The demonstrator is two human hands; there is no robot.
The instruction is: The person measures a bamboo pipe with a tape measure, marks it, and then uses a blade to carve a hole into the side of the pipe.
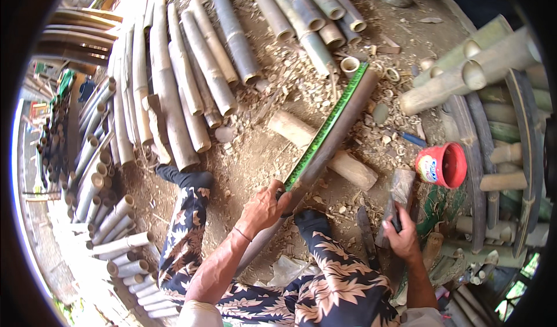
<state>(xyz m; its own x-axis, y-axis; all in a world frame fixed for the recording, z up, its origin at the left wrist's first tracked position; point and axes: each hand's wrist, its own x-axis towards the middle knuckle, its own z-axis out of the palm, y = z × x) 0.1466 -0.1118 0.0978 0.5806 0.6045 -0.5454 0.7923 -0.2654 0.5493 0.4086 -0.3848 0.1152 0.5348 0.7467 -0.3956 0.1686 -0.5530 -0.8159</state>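
Left hand (262,210) grips the near end of a green ruler (325,129) along the bamboo pole (352,113); right hand (403,237) clutches a dark handle (397,218). Pole's probably stiff, lightish: grasp mid-length!

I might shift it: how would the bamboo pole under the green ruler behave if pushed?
The bamboo pole would probably roll if unheld, being rounded and lying across a short log. It looks stiff, running nearly straight along the green ruler.

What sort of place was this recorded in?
Probably a bamboo workshop. Cut bamboo poles lie in rows, pale chips litter the dirt floor, and a green marked strip, apparently a measure, lies along another pole at the left hand.
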